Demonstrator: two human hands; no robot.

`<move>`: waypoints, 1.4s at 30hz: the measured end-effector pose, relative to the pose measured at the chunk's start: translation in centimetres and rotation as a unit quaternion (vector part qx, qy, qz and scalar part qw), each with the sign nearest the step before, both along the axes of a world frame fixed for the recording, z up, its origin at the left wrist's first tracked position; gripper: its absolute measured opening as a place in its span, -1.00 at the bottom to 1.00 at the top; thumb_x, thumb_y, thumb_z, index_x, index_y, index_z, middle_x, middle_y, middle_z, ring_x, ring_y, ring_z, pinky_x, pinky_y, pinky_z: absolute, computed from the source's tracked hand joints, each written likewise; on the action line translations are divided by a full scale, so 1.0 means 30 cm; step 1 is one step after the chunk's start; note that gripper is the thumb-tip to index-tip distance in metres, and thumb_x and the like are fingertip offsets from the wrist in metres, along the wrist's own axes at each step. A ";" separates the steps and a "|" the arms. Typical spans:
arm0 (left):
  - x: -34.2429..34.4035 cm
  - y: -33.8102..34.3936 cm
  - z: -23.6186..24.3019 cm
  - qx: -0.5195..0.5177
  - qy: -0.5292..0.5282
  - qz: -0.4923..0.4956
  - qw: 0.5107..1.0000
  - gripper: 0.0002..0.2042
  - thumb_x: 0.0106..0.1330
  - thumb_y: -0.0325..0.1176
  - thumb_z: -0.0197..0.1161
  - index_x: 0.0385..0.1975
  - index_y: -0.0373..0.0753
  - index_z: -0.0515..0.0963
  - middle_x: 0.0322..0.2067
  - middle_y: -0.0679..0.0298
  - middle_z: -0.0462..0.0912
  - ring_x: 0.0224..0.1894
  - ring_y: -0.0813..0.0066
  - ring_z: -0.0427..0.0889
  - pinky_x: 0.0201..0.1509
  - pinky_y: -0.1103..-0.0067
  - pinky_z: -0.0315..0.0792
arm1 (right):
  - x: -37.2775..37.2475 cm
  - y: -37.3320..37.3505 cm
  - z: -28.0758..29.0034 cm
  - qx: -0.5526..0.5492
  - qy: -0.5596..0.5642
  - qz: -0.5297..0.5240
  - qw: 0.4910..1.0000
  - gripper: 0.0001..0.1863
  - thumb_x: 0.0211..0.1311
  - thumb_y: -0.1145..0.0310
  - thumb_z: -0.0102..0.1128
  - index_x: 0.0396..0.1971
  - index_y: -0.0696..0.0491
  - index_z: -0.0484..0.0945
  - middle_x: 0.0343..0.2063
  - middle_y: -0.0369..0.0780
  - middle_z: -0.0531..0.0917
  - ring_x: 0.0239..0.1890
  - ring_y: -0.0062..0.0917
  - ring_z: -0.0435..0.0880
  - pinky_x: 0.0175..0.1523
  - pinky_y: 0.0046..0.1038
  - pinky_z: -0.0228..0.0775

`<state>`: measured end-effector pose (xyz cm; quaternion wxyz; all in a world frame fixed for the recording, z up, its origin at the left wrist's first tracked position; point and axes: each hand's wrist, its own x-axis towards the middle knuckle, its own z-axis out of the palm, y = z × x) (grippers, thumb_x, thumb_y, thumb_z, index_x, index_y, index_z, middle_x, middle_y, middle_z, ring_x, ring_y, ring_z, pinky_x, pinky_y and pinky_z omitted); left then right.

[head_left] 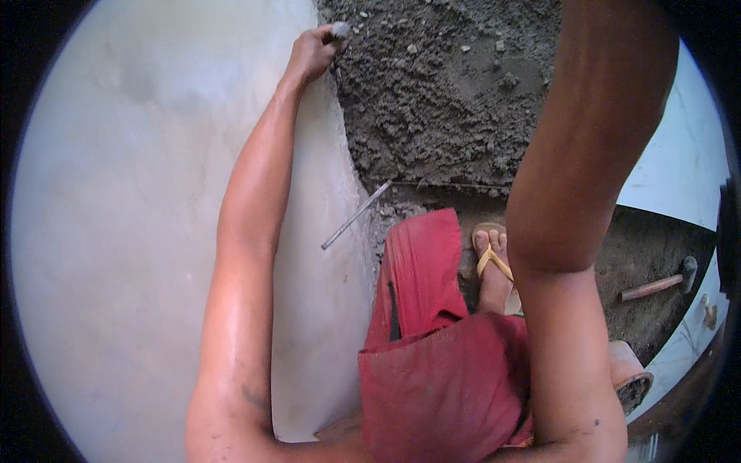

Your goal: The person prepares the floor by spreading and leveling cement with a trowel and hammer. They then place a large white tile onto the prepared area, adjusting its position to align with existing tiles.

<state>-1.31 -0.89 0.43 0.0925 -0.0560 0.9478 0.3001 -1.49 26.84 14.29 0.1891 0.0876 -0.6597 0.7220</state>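
My left hand (312,52) is at the top middle, at the seam between a smooth pale grey surface (131,216) and rough wet mortar (444,92). Its fingers are closed on a small rounded grey object (340,31), possibly a stone or a metal piece; I cannot tell which. My right arm reaches up along the right side, and its hand is out of view past the top edge. A thin metal rod (355,216) lies slanted below the mortar, with a thin line running rightward from its upper end.
My foot in a yellow flip-flop (492,262) rests beside my red garment (417,278). At the right lie a hammer (660,285) with a wooden handle and a dirty container (629,363). Large white tiles (671,166) border the dark ground along the right.
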 end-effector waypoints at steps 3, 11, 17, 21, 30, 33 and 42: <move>0.024 -0.088 -0.014 -0.022 0.002 -0.007 1.000 -0.76 0.16 -0.39 0.27 -0.16 -0.20 0.60 -0.33 0.31 0.70 -0.28 0.60 0.58 -0.12 0.59 0.41 | 0.122 -0.149 -0.241 -0.021 -0.114 0.032 0.993 -0.66 -0.08 0.41 0.12 -0.23 0.22 0.48 -0.40 0.02 0.60 -0.30 -0.13 0.60 -0.10 -0.14 0.38; -0.036 0.003 -0.003 -0.138 -0.059 0.021 0.989 -0.67 0.05 -0.51 0.17 -0.14 -0.13 0.61 -0.30 0.13 0.68 -0.19 0.33 0.64 -0.08 0.49 0.43 | 0.176 -0.098 -0.338 0.032 -0.260 0.223 0.939 -0.74 -0.09 0.40 0.17 -0.37 0.22 0.50 -0.54 -0.11 0.57 -0.47 -0.39 0.60 -0.33 -0.32 0.43; -0.070 -0.027 0.032 -0.130 -0.099 0.074 0.984 -0.72 0.09 -0.38 0.30 -0.14 -0.11 0.62 -0.33 0.24 0.70 -0.30 0.52 0.61 -0.16 0.56 0.43 | -0.095 -0.018 -0.027 -0.034 0.016 -0.028 0.999 -0.91 -0.04 0.47 0.12 -0.55 0.19 0.48 -0.62 -0.18 0.55 -0.64 -0.47 0.53 -0.53 -0.39 0.34; -0.011 -0.015 -0.025 -0.113 -0.061 0.051 0.990 -0.73 0.09 -0.41 0.27 -0.16 -0.13 0.62 -0.34 0.23 0.69 -0.31 0.46 0.62 -0.17 0.54 0.44 | 0.153 -0.207 -0.391 -0.050 -0.131 0.043 0.989 -0.89 -0.04 0.44 0.15 -0.57 0.19 0.51 -0.61 -0.13 0.58 -0.67 -0.40 0.54 -0.52 -0.31 0.36; 0.127 0.071 -0.218 -0.181 0.043 -0.183 0.965 -0.66 0.09 -0.59 0.01 -0.17 -0.12 0.60 -0.23 0.05 0.63 -0.12 0.11 0.60 -0.04 0.34 0.46 | 0.279 -0.104 -0.422 0.011 -0.371 0.228 0.900 -0.66 -0.07 0.36 0.15 -0.28 0.26 0.47 -0.47 0.00 0.60 -0.42 -0.21 0.61 -0.24 -0.30 0.45; 0.108 0.098 -0.157 -0.114 0.037 -0.091 0.989 -0.65 0.05 -0.60 0.04 -0.17 -0.13 0.58 -0.26 0.10 0.65 -0.19 0.21 0.64 -0.09 0.39 0.47 | 0.221 -0.057 -0.378 -0.025 -0.366 0.215 0.905 -0.73 -0.05 0.39 0.15 -0.35 0.22 0.42 -0.60 -0.15 0.54 -0.59 -0.40 0.53 -0.41 -0.40 0.39; -0.004 -0.014 0.033 -0.092 -0.049 -0.034 0.994 -0.77 0.22 -0.32 0.23 -0.14 -0.18 0.58 -0.35 0.20 0.68 -0.32 0.50 0.58 -0.15 0.53 0.43 | 0.226 -0.012 -0.349 -0.034 -0.282 0.195 0.939 -0.84 0.03 0.45 0.15 -0.43 0.15 0.36 -0.78 -0.34 0.44 -0.79 -0.67 0.40 -0.64 -0.58 0.28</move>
